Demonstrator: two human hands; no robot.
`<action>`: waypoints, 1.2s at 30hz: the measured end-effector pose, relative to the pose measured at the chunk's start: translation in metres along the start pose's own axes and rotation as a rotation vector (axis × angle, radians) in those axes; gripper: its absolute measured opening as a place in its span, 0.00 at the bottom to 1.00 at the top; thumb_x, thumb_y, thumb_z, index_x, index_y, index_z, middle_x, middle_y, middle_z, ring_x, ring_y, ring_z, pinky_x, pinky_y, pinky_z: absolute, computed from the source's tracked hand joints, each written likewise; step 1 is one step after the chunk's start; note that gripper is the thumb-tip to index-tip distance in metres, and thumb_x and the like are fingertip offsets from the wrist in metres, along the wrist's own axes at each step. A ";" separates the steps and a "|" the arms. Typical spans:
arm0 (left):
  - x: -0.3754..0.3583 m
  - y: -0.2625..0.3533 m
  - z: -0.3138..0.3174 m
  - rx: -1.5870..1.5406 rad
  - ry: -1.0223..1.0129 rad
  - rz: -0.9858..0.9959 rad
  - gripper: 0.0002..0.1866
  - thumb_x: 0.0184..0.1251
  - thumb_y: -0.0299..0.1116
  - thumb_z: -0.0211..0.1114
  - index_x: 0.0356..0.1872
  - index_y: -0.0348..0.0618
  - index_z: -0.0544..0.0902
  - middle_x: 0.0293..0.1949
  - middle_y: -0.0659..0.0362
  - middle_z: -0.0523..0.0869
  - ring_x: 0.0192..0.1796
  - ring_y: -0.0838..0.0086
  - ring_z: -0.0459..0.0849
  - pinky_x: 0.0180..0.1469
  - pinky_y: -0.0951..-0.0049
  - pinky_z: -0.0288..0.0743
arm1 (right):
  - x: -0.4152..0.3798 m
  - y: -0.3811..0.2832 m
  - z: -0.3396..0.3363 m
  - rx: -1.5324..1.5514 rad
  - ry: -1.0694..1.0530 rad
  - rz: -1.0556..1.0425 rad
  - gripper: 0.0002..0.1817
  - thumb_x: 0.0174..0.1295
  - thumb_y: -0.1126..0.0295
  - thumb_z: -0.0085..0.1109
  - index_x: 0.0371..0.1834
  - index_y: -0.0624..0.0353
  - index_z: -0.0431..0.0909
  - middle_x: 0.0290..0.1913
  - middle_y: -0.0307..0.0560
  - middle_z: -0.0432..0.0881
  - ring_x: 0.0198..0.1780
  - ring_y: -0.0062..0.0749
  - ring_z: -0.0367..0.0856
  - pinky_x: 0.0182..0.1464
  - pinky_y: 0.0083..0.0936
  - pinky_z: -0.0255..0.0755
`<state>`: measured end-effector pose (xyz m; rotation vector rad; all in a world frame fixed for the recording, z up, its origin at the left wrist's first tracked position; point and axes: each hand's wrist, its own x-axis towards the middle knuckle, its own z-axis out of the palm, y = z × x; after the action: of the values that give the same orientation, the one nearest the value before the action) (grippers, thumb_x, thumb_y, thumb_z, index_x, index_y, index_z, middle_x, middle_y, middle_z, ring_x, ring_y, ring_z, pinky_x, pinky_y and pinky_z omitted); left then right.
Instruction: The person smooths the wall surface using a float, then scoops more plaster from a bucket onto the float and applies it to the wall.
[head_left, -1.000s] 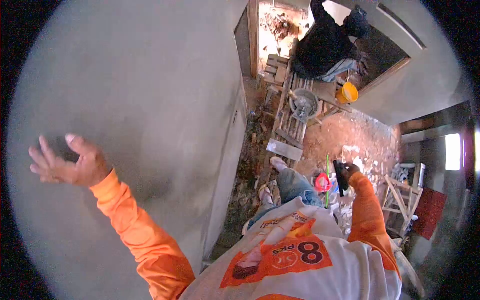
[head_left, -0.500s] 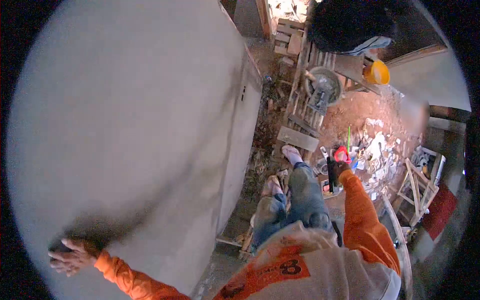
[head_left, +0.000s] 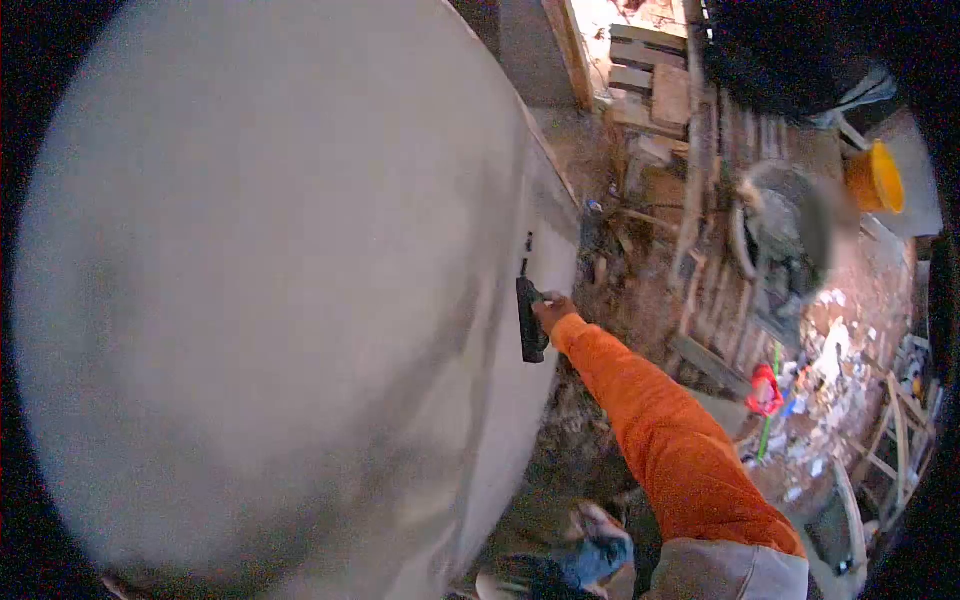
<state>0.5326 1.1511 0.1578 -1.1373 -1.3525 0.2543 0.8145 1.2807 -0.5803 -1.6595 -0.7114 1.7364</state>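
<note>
My right hand [head_left: 550, 312], at the end of an orange sleeve, is closed around the handle of a black plastering float [head_left: 530, 325]. The float's long blade is held upright against the grey plastered wall [head_left: 300, 250], near the wall's right-hand edge. Just above it, a few small dark slots [head_left: 528, 245] show in the wall. Only a sliver of my left hand [head_left: 116, 588] shows at the bottom left, low by the wall, and its fingers cannot be made out.
Wooden planks [head_left: 725, 190] form a scaffold to the right, with a round mortar tub [head_left: 800, 230] on it. Farther right stands a yellow bucket [head_left: 875, 178]. A red object [head_left: 764, 390] with a green stick lies near scattered rubble [head_left: 830, 370]. My leg shows below.
My right hand has swung from beside the red object up and left to the wall with the float. My left hand has almost left the view as the camera turned.
</note>
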 end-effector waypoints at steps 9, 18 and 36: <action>-0.027 0.031 0.031 -0.416 0.273 0.093 0.34 0.73 0.55 0.39 0.72 0.45 0.52 0.72 0.43 0.51 0.73 0.46 0.47 0.69 0.40 0.43 | 0.169 0.015 0.033 0.139 0.403 -0.163 0.22 0.62 0.61 0.54 0.53 0.66 0.68 0.49 0.52 0.79 0.49 0.42 0.77 0.51 0.31 0.69; -0.014 0.015 0.032 0.201 0.429 0.602 0.25 0.76 0.41 0.41 0.66 0.35 0.61 0.65 0.35 0.62 0.65 0.37 0.63 0.63 0.40 0.61 | 0.192 -0.039 0.035 0.467 0.448 -0.226 0.23 0.56 0.57 0.61 0.51 0.56 0.73 0.47 0.54 0.80 0.47 0.42 0.80 0.49 0.35 0.72; -0.014 0.023 0.027 0.200 0.366 0.597 0.24 0.76 0.36 0.38 0.70 0.42 0.57 0.66 0.34 0.60 0.66 0.35 0.61 0.60 0.39 0.65 | 0.095 -0.104 0.069 0.266 0.435 -0.706 0.27 0.62 0.59 0.52 0.61 0.61 0.66 0.58 0.68 0.69 0.59 0.59 0.69 0.59 0.44 0.65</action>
<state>0.5158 1.1656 0.1269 -1.3202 -0.6294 0.5678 0.7520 1.4234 -0.5604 -1.3121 -0.7030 0.8922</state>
